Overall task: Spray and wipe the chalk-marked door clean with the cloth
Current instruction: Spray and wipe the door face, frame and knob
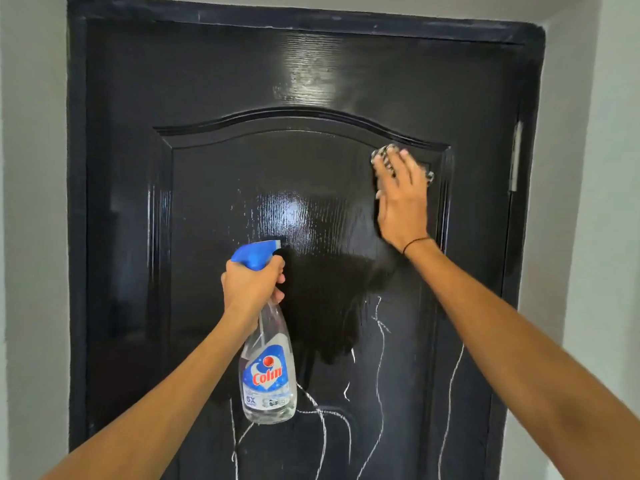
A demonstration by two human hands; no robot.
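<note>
A glossy black door (pixel 214 161) set in a pale wall (pixel 33 202) fills the view. The right hand (pixel 401 199), with fingers straight, presses a checked cloth (pixel 382 154) flat on the panel. The left hand (pixel 251 285) grips the neck of a clear spray bottle (pixel 268 368). Below both hands, white chalk lines (pixel 379 341) run down the door.

Both arms reach forward, left hand (pixel 251 282) curled in a grip, right hand (pixel 401 199) raised, fingers (pixel 389 164) flat.
</note>
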